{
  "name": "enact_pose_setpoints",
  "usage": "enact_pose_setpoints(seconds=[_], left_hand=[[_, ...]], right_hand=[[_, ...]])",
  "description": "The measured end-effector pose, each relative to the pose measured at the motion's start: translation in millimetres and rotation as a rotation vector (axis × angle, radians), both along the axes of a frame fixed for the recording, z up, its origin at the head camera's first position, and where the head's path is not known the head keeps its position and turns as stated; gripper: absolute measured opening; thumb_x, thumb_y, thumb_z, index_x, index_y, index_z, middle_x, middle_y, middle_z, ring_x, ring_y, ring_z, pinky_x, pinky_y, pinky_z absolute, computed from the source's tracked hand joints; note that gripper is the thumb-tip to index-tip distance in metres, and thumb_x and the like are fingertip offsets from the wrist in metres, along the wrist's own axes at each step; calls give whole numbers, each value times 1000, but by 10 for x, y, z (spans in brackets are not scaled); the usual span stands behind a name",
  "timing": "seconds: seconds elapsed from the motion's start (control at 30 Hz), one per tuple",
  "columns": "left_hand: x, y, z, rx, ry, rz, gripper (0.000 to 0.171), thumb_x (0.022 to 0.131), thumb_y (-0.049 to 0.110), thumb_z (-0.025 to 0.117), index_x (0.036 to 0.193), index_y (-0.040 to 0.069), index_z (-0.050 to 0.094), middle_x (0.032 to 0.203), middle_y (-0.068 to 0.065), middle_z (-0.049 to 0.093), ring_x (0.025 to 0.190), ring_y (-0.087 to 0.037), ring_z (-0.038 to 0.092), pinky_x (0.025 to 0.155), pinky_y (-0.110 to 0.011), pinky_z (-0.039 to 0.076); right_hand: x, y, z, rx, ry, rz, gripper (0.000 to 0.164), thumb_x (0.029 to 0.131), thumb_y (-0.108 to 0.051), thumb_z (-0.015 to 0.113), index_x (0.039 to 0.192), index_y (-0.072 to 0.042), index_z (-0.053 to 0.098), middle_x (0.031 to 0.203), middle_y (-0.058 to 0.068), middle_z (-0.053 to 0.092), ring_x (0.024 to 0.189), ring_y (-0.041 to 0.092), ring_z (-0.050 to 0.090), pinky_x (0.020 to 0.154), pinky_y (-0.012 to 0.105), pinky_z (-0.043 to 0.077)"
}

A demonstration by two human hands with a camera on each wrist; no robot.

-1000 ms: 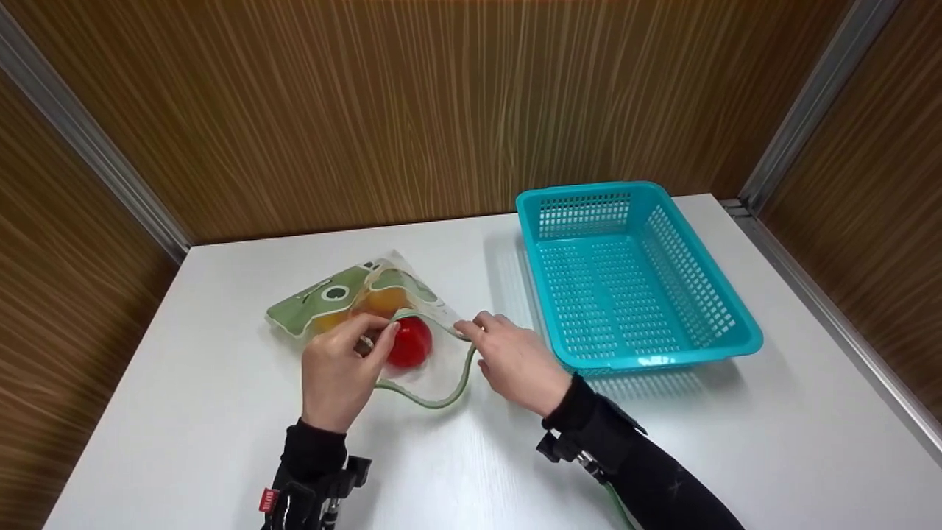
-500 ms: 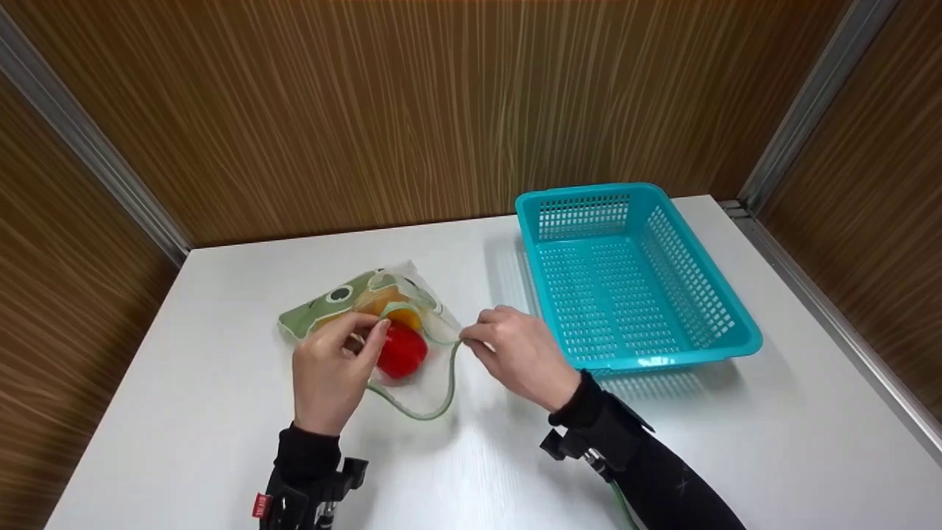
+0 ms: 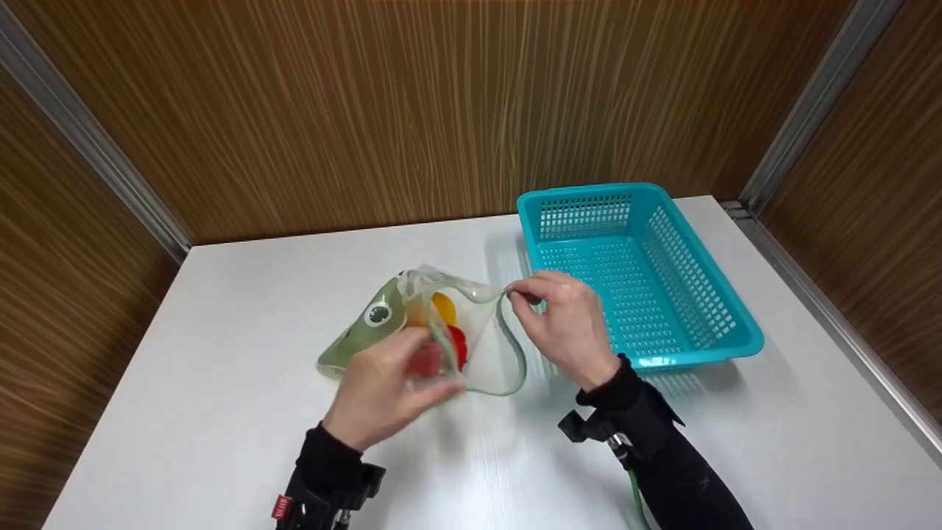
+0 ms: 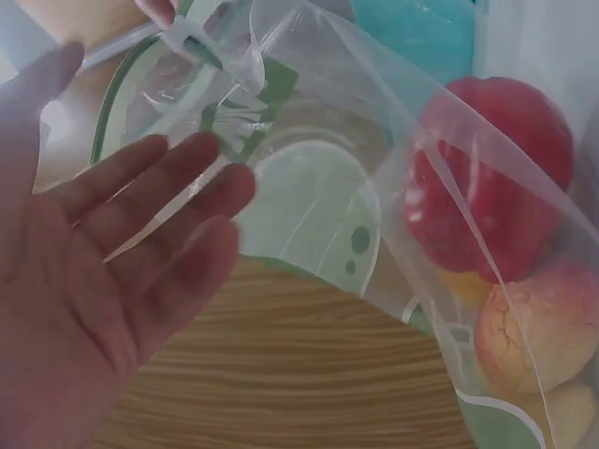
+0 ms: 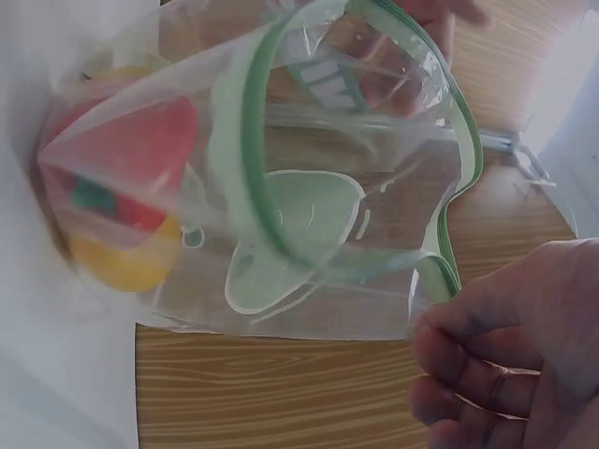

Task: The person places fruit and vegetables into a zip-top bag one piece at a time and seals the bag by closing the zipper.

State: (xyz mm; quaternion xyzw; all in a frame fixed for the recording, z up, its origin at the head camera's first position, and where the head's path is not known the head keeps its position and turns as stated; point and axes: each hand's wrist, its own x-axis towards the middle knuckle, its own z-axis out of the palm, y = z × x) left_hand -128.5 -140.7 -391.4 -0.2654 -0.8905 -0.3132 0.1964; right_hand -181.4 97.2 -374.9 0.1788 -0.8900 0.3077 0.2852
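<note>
A clear zip bag with a green frog print and green-edged mouth stands tilted on the table. Inside lie a red bell pepper, a peach-like fruit and a yellow fruit. My right hand pinches one corner of the mouth between thumb and forefinger, pulling the edge out to the right. At the bag's near left side is my left hand, its thumb and fingers spread and holding nothing. The mouth gapes in the right wrist view, its green rim curving round.
A turquoise perforated basket stands to the right, its near left part behind my right hand. The white table is bounded by wood-grain panels at the back and sides.
The bag has shifted right along with both hands. My left hand has let go of the mouth's edge and spread its fingers. The right hand, still pinching the corner, has risen toward the basket.
</note>
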Motion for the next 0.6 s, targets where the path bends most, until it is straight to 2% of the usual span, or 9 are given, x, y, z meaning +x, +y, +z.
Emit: enact_pose_setpoints(seconds=[0.1,0.2,0.33,0.5,0.6], left_hand=[[8,98,-58,-152,-2,-59,64,70,70,66,116,26,59,113,8,66,98,-5,62,83,-26,53],[11,163,-97,-240,19,-95,63,70,63,72,119,26,59,122,8,62,108,-9,61,90,-30,52],[22,212,-138,-290,46,-115,52,70,46,80,113,23,61,115,8,64,103,-10,61,86,-29,53],[29,290,-214,-381,56,-120,57,71,42,79,120,22,57,116,7,64,103,-12,62,84,-29,54],[23,329,-249,-372,75,-123,47,74,34,77,117,22,59,110,8,66,97,-10,65,79,-26,55]], right_hand=[[-20,42,0,-6,-14,-23,12,87,-18,65,86,-15,76,79,0,72,71,12,63,63,28,49],[-27,67,4,-6,-22,-35,11,87,-18,66,86,-15,76,77,0,71,72,13,64,64,30,50],[-38,81,15,-2,-32,-40,12,86,-19,66,86,-15,77,77,0,71,73,13,65,64,31,51],[-58,98,22,-8,-40,-44,12,87,-20,66,86,-15,76,78,0,71,73,13,65,64,31,51],[-62,113,25,-17,-38,-41,11,87,-19,66,87,-15,77,78,0,72,73,13,65,63,31,51]])
